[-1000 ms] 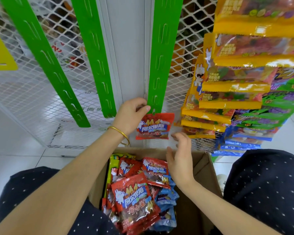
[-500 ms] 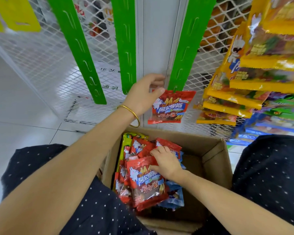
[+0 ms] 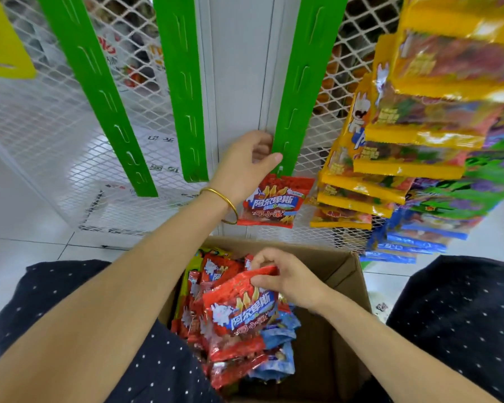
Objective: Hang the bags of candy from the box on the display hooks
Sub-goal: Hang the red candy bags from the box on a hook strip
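Observation:
A red candy bag (image 3: 274,202) hangs from the lowest hook of the right green display strip (image 3: 300,82). My left hand (image 3: 245,164) pinches the bottom end of that strip, thumb in front and fingers behind, just above the hung bag. Below, a cardboard box (image 3: 346,274) sits between my knees, filled with several red and blue candy bags. My right hand (image 3: 285,274) pinches the top edge of another red bag (image 3: 239,309) and lifts it off the pile.
Two more green strips (image 3: 184,82) hang bare on the white mesh panel (image 3: 41,120) to the left. Rows of yellow, green and blue bags (image 3: 405,158) hang at the right. My knees in dark dotted fabric flank the box.
My right hand went down into the box and took hold of a red bag, which now lifts. My left hand stayed at the strip's end above the hung bag.

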Tool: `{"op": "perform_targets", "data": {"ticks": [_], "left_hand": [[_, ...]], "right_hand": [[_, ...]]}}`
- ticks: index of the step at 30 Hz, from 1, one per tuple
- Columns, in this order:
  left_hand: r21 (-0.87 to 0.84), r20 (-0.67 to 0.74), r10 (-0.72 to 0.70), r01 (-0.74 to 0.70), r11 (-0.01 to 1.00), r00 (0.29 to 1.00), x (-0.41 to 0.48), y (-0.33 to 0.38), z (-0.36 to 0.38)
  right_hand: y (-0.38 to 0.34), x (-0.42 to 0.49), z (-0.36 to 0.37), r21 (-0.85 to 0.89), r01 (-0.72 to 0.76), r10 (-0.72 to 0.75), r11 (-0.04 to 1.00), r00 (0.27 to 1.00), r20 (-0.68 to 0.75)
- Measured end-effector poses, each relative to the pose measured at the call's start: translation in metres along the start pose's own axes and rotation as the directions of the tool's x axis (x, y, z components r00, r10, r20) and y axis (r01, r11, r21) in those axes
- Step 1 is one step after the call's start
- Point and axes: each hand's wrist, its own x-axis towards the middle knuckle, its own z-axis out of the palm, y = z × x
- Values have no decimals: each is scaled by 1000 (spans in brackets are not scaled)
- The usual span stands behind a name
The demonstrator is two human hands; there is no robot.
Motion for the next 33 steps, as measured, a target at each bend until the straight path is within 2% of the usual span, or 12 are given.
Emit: {"op": "perform_targets", "data": {"ticks": [2, 4, 6, 9, 14, 22, 29, 33], "left_hand": [[-7, 21, -5, 5, 1000, 1000, 2, 5, 4], [1, 30, -2, 2, 1000, 1000, 6, 6, 7], [47, 15, 8, -8, 999, 1000, 8, 8, 8], [92, 28, -2, 0, 996, 1000, 8, 13, 4], [137, 50, -47, 40, 990, 998, 4, 17, -5], [38, 125, -138, 135, 990, 982, 0, 16, -16], [11, 139, -174, 175, 985, 975, 2, 19, -19], [-26, 134, -200, 205, 978, 971, 1, 19, -20]], "right_hand": [[-22, -9, -16, 23, 31, -28, 999, 991, -133], [-39, -16, -30, -65, 90, -106, 994, 949, -296], [-49, -20, -41, -200, 149, -225, 968, 865, -448], [-58, -19, -52, -307, 204, -350, 930, 750, -561], [-78, -4, -60, -504, 246, -540, 828, 589, -601], [-88, 20, -56, -583, 185, -598, 791, 432, -675], [-90, 24, -49, -591, 167, -604, 789, 379, -701], [-83, 24, -46, -556, 170, -572, 814, 408, -712]]}}
